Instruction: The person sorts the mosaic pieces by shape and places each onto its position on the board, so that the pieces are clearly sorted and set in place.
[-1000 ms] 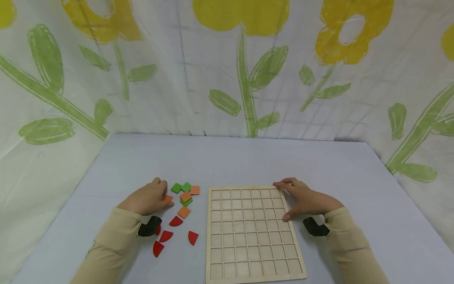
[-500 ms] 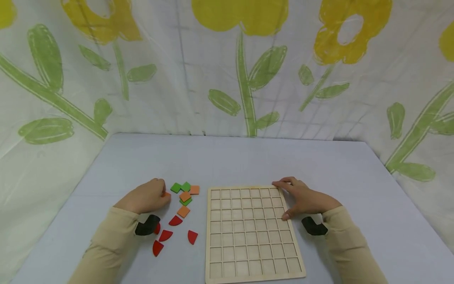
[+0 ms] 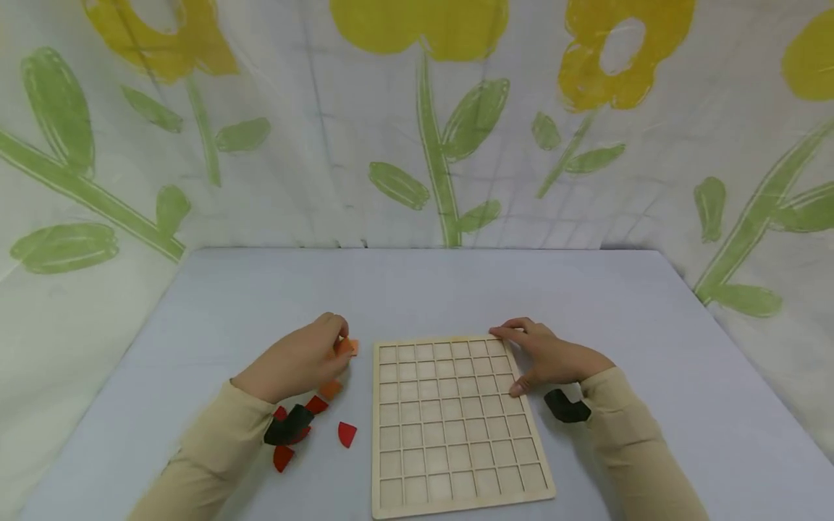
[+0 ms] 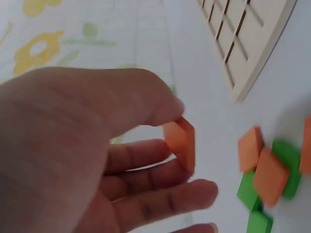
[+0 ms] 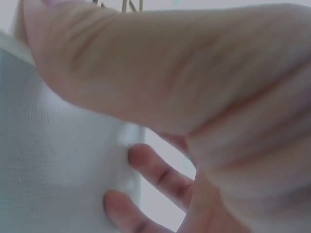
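An orange square tile (image 4: 182, 143) is pinched between the thumb and fingers of my left hand (image 3: 300, 362), over the left side of the table. Green tiles (image 4: 248, 189) and more orange tiles (image 4: 270, 177) lie below it in the left wrist view; in the head view the hand hides most of them. My right hand (image 3: 550, 358) rests at the upper right corner of a wooden grid board (image 3: 376, 427). Its thumb touches the right rim and its index finger reaches the top corner. The board's square cells hold no pieces.
Several red quarter-circle pieces (image 3: 347, 434) lie loose left of the board, partly behind the left wrist. Another orange tile (image 3: 331, 390) lies just above them. A white cloth (image 3: 326, 145) printed with flowers hangs behind the table (image 3: 586, 289).
My left hand has moved right and lifted slightly with the orange tile, now covering the green tiles in the head view. The head view has shifted slightly; the right hand stays at the board.
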Demonstrator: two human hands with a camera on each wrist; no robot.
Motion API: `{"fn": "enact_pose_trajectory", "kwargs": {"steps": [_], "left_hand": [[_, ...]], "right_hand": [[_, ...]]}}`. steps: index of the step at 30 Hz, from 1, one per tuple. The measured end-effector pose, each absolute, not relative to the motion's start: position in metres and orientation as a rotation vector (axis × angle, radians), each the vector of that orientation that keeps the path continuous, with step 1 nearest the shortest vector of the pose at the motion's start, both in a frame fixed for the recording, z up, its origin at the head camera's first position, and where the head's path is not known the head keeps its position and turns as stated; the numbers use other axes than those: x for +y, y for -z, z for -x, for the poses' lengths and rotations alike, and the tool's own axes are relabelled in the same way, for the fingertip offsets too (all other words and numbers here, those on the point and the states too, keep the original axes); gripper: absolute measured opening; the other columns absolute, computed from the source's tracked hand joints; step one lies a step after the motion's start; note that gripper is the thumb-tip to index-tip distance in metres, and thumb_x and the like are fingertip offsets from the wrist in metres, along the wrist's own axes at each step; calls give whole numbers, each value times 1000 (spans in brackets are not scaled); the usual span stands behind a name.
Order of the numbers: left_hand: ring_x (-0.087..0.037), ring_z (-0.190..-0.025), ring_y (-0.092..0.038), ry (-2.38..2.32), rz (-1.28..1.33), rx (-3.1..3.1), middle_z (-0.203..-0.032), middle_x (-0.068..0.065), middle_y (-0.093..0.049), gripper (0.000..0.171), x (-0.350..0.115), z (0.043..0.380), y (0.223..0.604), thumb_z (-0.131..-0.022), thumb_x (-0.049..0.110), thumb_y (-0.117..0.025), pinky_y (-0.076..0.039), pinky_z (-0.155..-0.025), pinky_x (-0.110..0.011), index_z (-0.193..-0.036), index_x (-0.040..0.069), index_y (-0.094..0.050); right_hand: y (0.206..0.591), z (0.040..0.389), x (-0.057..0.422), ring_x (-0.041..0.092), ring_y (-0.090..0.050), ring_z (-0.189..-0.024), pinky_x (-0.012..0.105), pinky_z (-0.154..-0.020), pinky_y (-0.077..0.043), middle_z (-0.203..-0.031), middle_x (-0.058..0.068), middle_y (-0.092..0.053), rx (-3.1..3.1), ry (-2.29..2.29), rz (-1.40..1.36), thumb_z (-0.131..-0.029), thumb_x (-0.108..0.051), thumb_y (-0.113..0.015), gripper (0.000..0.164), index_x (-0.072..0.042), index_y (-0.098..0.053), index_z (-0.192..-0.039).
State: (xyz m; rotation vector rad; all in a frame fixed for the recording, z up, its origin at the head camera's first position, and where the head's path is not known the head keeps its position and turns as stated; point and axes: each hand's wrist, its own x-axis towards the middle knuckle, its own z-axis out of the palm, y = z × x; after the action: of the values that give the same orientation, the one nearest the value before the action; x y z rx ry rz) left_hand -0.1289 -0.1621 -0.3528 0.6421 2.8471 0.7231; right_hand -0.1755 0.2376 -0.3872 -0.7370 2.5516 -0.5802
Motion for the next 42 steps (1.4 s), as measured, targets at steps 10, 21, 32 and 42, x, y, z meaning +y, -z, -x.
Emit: {"fn": "enact_pose_trajectory", "kwargs": {"steps": [10, 21, 32, 42], "left_hand": [[-4, -56, -39, -638, -915, 2872, -89, 1, -51, 12, -126, 119, 375, -89, 10, -56, -38, -52, -17, -99, 4, -55], [-5, -63, -44, -620, -918, 2887, -95, -1, -55, 15, -128, 124, 374, -90, 13, -57, -41, -56, -17, -102, 4, -56], [-6, -61, -43, -650, -890, 2867, -94, -1, -55, 11, -127, 129, 371, -91, 13, -55, -40, -56, -18, -100, 6, -56], [-7, -66, -47, -572, -904, 2845, -98, -4, -57, 18, -121, 136, 384, -92, 14, -61, -43, -61, -20, -106, 3, -61]], "right_hand": [[375, 157, 221, 41, -21, -141, 58, -101, -36, -156, 14, -21, 2537, 501, 759, -75, -40, -79, 93, -16, -31, -150], [395, 139, 219, 37, -9, -146, 52, -111, -28, -160, 18, 0, 2572, 514, 776, -69, -56, -75, 113, -9, -16, -153], [398, 143, 222, 32, -3, -147, 50, -114, -22, -160, 15, 2, 2573, 542, 808, -72, -57, -72, 115, -1, -11, -152], [401, 144, 224, 31, -1, -147, 51, -114, -20, -160, 13, 3, 2567, 583, 779, -72, -56, -73, 116, -2, -10, -152]]}}
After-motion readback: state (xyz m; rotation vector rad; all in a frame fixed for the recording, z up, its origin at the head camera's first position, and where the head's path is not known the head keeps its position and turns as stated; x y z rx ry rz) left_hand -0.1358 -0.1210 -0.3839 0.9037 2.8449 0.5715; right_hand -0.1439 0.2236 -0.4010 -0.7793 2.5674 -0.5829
